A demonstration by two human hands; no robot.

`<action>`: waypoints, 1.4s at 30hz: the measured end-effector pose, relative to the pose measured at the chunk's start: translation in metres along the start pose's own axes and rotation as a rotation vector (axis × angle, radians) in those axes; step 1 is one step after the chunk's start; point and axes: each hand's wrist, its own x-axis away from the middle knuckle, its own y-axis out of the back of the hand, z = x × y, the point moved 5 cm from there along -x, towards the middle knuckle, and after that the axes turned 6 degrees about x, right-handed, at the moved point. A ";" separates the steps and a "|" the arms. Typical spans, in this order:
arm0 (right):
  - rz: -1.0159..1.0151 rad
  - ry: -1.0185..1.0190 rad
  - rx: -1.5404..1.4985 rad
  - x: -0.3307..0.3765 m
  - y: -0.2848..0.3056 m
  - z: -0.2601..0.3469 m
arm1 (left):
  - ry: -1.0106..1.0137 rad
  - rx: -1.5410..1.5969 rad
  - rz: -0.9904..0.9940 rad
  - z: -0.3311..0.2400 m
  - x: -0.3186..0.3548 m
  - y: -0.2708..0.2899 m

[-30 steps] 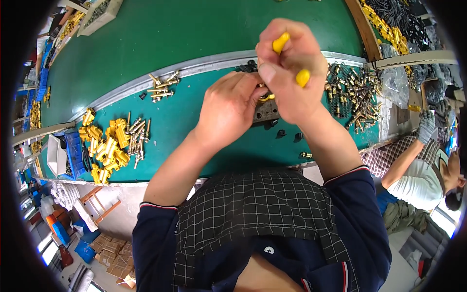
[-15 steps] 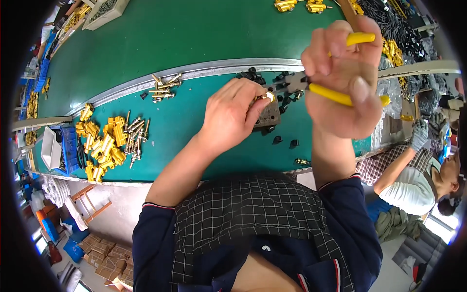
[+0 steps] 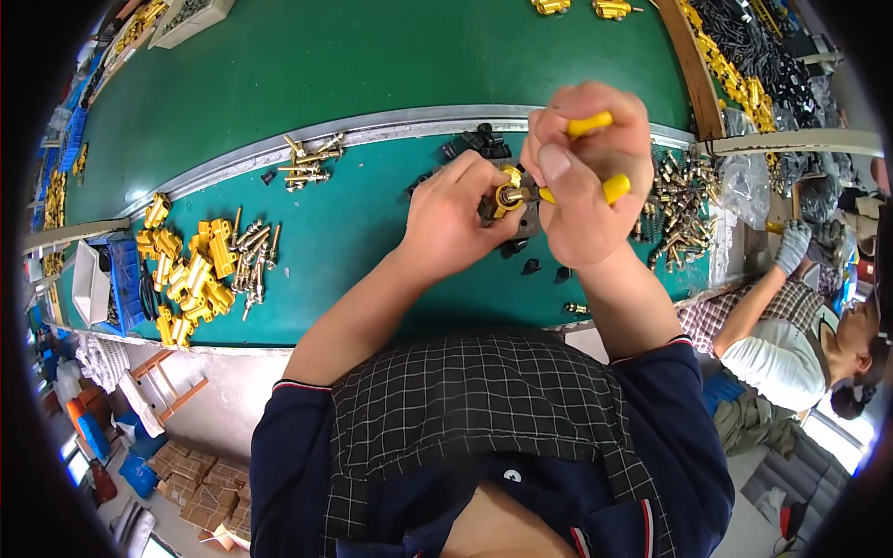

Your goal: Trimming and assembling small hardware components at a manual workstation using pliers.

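My left hand (image 3: 448,216) is closed on a yellow metal fitting (image 3: 512,175), whose round brassy end faces right. Around yellow-handled pliers (image 3: 615,189) my right hand (image 3: 588,219) is wrapped. The pliers' jaws reach the fitting's round end, though the fingers partly cover them and I cannot tell whether they grip it. Beneath both hands lies a drilled metal block (image 3: 528,225), mostly hidden. Small black caps (image 3: 486,141) are scattered behind the block, with a few more (image 3: 530,267) on its near side.
Yellow housings (image 3: 195,279) and metal pins (image 3: 253,260) are heaped at the left, beside a blue bin (image 3: 126,288). More pins (image 3: 312,163) lie by the metal rail (image 3: 391,126). Springs and pins (image 3: 684,205) are piled at the right. A gloved co-worker (image 3: 777,344) sits beyond them.
My right hand has swung left and down with the pliers, bringing them to the left hand. The yellow fitting now shows in my left fingers, where a small white-and-brass end showed before.
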 end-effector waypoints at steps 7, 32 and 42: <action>-0.134 0.040 -0.017 0.002 -0.002 0.018 | 0.031 -0.071 -0.042 -0.002 0.009 -0.003; -0.003 0.130 -0.064 0.001 0.008 0.029 | -0.053 -0.153 0.064 0.000 0.001 0.000; -0.111 0.168 0.066 -0.003 0.009 0.037 | 0.018 -0.168 -0.004 0.003 0.012 -0.004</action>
